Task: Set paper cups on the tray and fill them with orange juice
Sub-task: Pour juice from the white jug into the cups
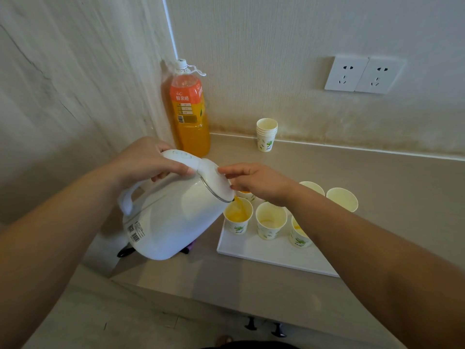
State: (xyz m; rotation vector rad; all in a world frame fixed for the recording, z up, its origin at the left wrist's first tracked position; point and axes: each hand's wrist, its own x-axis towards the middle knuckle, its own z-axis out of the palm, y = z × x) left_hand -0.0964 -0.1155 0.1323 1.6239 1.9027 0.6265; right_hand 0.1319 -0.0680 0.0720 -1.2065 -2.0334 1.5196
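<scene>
Under L hand [143, 159] — kettle [176, 217] handle; R hand [259, 183] fingertips [222, 170] touch lid [216, 181].

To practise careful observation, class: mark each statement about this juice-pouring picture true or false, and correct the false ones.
1. Juice runs from the white kettle into a paper cup on the tray. True.
2. The juice bottle lies on its side. False: it stands upright.
3. The middle front cup is full of juice. False: it looks empty.
4. A stack of spare cups stands off the tray, by the wall. True.
5. The right hand grips the kettle's handle. False: the left hand grips the handle; the right hand only touches the lid.
</scene>
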